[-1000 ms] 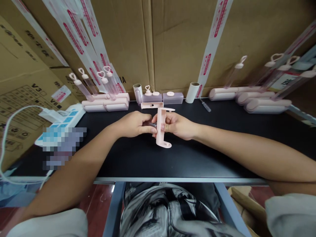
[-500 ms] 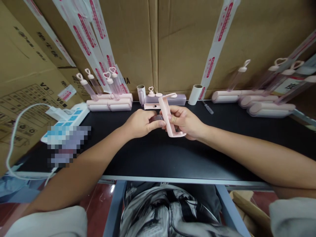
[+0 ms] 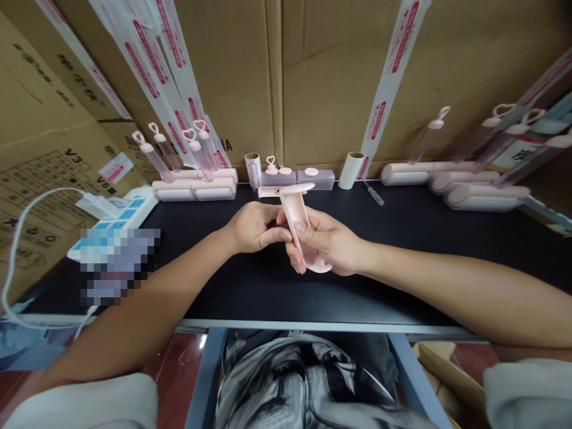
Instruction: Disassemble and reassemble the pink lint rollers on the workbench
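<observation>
My right hand (image 3: 328, 238) is closed round a pale pink plastic holder (image 3: 294, 215), a shallow channel with a bent end at top and bottom. It stands on end, tilted, with the thumb pressed inside it. Just left of it, my left hand (image 3: 257, 227) is closed, thumb against the fingers, close behind the holder's edge. What those fingers pinch is mostly hidden. Beyond the hands lie purple translucent cases (image 3: 315, 180) and a pink strip with a dark hole (image 3: 268, 192). A small heart-topped pink cap (image 3: 271, 165) stands on one case.
Pink rollers with heart-loop handles stand in groups at left (image 3: 213, 189) and right (image 3: 487, 196). White cardboard tubes (image 3: 351, 171) and a screwdriver (image 3: 374, 194) are at the back. A power strip (image 3: 134, 208) with a white cable lies left. Cardboard boxes (image 3: 322, 77) wall the back.
The pink holder has turned and come lower and nearer, its channel now facing me more. The clear purplish piece seen between my left fingers earlier is now hidden.
</observation>
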`<state>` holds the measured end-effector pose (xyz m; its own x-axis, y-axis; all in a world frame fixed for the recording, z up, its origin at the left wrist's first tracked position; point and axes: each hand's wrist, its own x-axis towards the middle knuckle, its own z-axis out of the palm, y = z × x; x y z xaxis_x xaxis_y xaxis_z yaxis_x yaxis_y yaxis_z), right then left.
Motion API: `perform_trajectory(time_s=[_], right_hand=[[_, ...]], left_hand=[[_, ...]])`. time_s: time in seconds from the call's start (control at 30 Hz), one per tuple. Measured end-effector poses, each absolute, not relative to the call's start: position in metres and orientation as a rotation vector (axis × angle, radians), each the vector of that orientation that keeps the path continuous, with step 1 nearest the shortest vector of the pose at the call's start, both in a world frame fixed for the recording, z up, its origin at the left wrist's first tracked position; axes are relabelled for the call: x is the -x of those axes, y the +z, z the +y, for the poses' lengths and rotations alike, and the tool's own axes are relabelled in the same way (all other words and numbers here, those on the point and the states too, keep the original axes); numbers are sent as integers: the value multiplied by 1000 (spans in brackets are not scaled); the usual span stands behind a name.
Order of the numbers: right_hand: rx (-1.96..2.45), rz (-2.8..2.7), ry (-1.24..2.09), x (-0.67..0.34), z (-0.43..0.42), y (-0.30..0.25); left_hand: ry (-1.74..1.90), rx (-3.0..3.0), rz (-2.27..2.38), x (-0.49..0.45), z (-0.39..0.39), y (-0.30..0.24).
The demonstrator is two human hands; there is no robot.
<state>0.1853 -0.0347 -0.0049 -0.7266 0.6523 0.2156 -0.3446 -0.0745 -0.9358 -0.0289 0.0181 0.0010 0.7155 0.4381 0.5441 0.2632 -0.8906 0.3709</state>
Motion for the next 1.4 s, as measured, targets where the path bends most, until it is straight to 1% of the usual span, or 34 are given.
perform_trajectory(time_s=[0.23,0.33,0.43,0.53,0.63,0.67,0.73,0.8,0.87,0.93,1.0,1.1,1.2,1.4], right_hand=[[433,-1465,1773,-186,-40,4],[438,-1528,1593,-190,-45,8],[477,-1588,1464,-195,-45,19],[663,-1563,1417,-206,-25,35],[929,-1526,1183,-228,11,47],[1024,-1592,1083,-238,23,48],[1218,-1850,843,-256,46,45],[1391,-2229,527,-269,63,36],[1459,-2484,201,-274,75,21],[1501,-2549,-60,-271,81,5],[1527,-2562,-231,-264,84,-8],[1534,-2606,-394,-255,86,-21],[1536,-2614,-428,-252,90,-28],[1431,-2513,-276,-256,94,-38]], left_hand=[[954,-2633,900,23,10,6],[982,-2458,1196,24,14,7],[1215,-2288,1346,28,17,14],[1434,-2208,1259,31,19,18],[1445,-2091,1263,39,24,16],[1436,-2065,1284,42,27,14],[1425,-2051,1326,47,32,10],[1418,-2055,1350,50,35,8],[1402,-2063,1360,51,36,8],[1379,-2070,1358,49,34,7],[1327,-2086,1342,47,33,6],[1183,-2137,1279,46,32,2],[1014,-2233,1216,45,29,-1],[653,-2408,1100,39,21,-2]])
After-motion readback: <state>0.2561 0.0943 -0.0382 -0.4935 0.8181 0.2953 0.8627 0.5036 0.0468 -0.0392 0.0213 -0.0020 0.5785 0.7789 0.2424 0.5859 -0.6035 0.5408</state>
